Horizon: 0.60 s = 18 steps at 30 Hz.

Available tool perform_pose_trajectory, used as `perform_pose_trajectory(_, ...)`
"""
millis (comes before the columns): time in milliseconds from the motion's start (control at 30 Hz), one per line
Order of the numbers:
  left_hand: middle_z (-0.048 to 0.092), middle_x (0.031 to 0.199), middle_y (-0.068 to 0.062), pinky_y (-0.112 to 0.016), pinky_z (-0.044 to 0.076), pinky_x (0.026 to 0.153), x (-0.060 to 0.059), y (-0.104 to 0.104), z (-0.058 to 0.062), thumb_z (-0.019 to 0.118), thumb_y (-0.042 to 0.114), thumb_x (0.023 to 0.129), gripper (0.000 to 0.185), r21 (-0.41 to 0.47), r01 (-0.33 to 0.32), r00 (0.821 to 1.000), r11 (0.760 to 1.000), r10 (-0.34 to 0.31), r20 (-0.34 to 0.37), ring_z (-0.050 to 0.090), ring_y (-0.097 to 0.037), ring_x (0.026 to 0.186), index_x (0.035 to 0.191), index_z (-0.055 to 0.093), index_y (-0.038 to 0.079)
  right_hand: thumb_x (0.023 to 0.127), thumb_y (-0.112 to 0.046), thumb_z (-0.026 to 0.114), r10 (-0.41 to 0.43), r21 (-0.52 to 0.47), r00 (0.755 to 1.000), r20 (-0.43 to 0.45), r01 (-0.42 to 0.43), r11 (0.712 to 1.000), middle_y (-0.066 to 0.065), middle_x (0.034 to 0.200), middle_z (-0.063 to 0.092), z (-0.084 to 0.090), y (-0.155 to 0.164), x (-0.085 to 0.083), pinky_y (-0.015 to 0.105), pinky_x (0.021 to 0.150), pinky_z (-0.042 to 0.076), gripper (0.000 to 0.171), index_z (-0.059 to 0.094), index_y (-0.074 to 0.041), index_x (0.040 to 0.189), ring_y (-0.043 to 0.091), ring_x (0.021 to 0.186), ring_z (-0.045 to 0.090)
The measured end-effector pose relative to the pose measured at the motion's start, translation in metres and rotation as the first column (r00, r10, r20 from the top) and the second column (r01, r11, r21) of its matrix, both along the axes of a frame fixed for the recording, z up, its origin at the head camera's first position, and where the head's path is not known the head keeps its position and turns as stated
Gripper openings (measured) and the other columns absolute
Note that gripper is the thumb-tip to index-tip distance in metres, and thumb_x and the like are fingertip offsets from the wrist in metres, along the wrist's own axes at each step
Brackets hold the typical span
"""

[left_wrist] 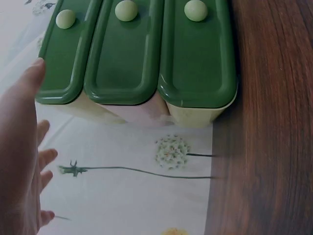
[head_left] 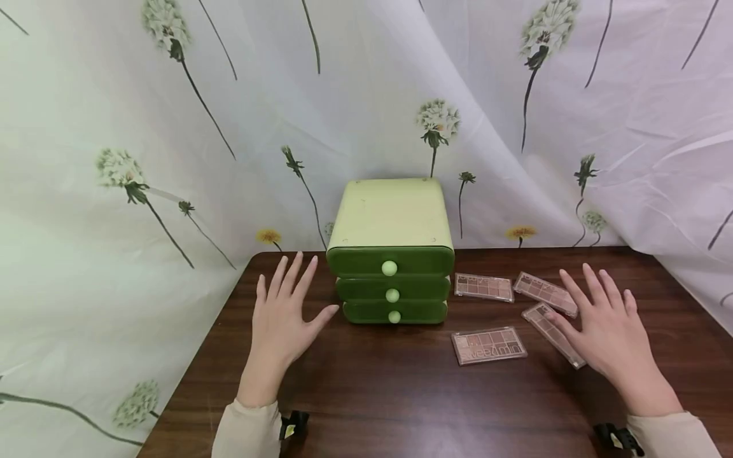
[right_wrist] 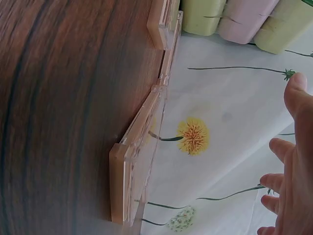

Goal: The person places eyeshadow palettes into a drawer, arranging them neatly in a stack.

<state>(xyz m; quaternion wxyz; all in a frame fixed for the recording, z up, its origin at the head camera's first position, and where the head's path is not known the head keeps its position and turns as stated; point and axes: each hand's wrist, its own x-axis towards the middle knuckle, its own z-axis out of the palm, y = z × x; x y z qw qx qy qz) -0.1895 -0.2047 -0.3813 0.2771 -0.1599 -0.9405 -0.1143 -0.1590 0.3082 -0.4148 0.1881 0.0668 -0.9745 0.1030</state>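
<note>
Looking down from the head view, you see your left hand (head_left: 284,318) spread flat with straight fingers over the dark wooden table (head_left: 366,394), holding nothing, just left of the green three-drawer organiser (head_left: 392,254). Your right hand (head_left: 601,327) is likewise spread and empty, its thumb tip over the nearest of four eyeshadow palettes (head_left: 552,334); whether it touches you cannot tell. The other palettes lie just beside: one near the drawers (head_left: 483,287), one further right (head_left: 545,293), one nearer you (head_left: 488,345). All three drawers appear closed, each with a pale round knob (head_left: 389,268). A white cloth printed with dandelions (head_left: 172,127) hangs behind and around the table. Cream sleeves cover both wrists.

From the left wrist view, your left hand (left_wrist: 22,161) appears at the frame's left edge, fingers extended and apart, near the drawer fronts (left_wrist: 132,54) but gripping none.

From the right wrist view, your right hand (right_wrist: 291,166) shows at the right edge, fingers loose and separate, well clear of a palette (right_wrist: 134,171) seen edge-on against the table (right_wrist: 58,112).
</note>
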Motion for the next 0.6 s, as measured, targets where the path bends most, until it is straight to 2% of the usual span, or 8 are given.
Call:
perform_pose_trajectory(200, 0.02, 0.164, -0.001, -0.062, 0.01, 0.115, -0.012, 0.001, 0.003, 0.043, 0.069, 0.095, 0.08, 0.124, 0.079, 0.997, 0.989, -0.081, 0.01, 0.013, -0.028, 0.15, 0.16, 0.023, 0.027, 0.097, -0.05, 0.058, 0.008, -0.001, 1.0, -0.011, -0.008, 1.0, 0.025, 0.16, 0.016, 0.002, -0.002, -0.001, 0.071, 0.108, 0.007, 0.081, 0.018, -0.021, 0.161, 0.042, 0.148, 0.004)
perform_pose_trajectory(333, 0.023, 0.163, -0.004, -0.064, 0.013, 0.114, -0.025, 0.003, 0.005, 0.045, 0.057, 0.1, 0.071, 0.253, 0.163, 0.984, 0.954, -0.175, 0.028, 0.015, -0.029, 0.15, 0.159, 0.024, 0.025, 0.097, -0.048, 0.058, 0.026, 0.006, 0.999, -0.025, -0.026, 1.0, 0.024, 0.16, 0.017, 0.001, -0.006, -0.002, 0.071, 0.107, 0.011, 0.079, 0.019, -0.021, 0.16, 0.043, 0.148, 0.007)
perform_pose_trajectory(400, 0.023, 0.163, -0.002, -0.065, 0.016, 0.112, -0.031, 0.004, 0.004, 0.047, 0.049, 0.103, 0.065, 0.332, 0.2, 0.972, 0.922, -0.229, 0.048, 0.015, -0.028, 0.15, 0.159, 0.024, 0.025, 0.097, -0.048, 0.058, 0.036, 0.013, 0.999, -0.032, -0.035, 0.999, 0.024, 0.16, 0.018, 0.0, -0.008, -0.001, 0.072, 0.106, 0.012, 0.078, 0.021, -0.02, 0.16, 0.043, 0.147, 0.009)
perform_pose_trajectory(467, 0.021, 0.163, 0.001, -0.065, 0.017, 0.112, -0.037, 0.004, 0.003, 0.046, 0.042, 0.105, 0.061, 0.421, 0.225, 0.957, 0.879, -0.281, 0.075, 0.014, -0.025, 0.15, 0.159, 0.023, 0.027, 0.097, -0.047, 0.059, 0.042, 0.015, 0.999, -0.033, -0.042, 0.999, 0.025, 0.16, 0.018, 0.0, -0.01, 0.0, 0.071, 0.106, 0.013, 0.079, 0.022, -0.02, 0.16, 0.043, 0.147, 0.01)
perform_pose_trajectory(533, 0.02, 0.163, 0.004, -0.063, 0.017, 0.113, -0.042, 0.005, 0.002, 0.042, 0.038, 0.107, 0.057, 0.521, 0.242, 0.936, 0.818, -0.339, 0.097, 0.014, -0.023, 0.15, 0.159, 0.023, 0.028, 0.096, -0.048, 0.06, 0.049, 0.017, 0.998, -0.036, -0.048, 0.999, 0.025, 0.159, 0.02, 0.0, -0.012, 0.001, 0.071, 0.107, 0.013, 0.079, 0.023, -0.019, 0.16, 0.043, 0.147, 0.011)
perform_pose_trajectory(600, 0.02, 0.163, 0.005, -0.061, 0.016, 0.114, -0.046, 0.006, 0.001, 0.037, 0.036, 0.108, 0.054, 0.613, 0.254, 0.912, 0.748, -0.397, 0.107, 0.013, -0.022, 0.15, 0.159, 0.023, 0.027, 0.095, -0.048, 0.061, 0.052, 0.015, 0.998, -0.042, -0.052, 0.999, 0.026, 0.158, 0.021, 0.0, -0.015, 0.001, 0.071, 0.107, 0.013, 0.08, 0.023, -0.019, 0.16, 0.043, 0.147, 0.011)
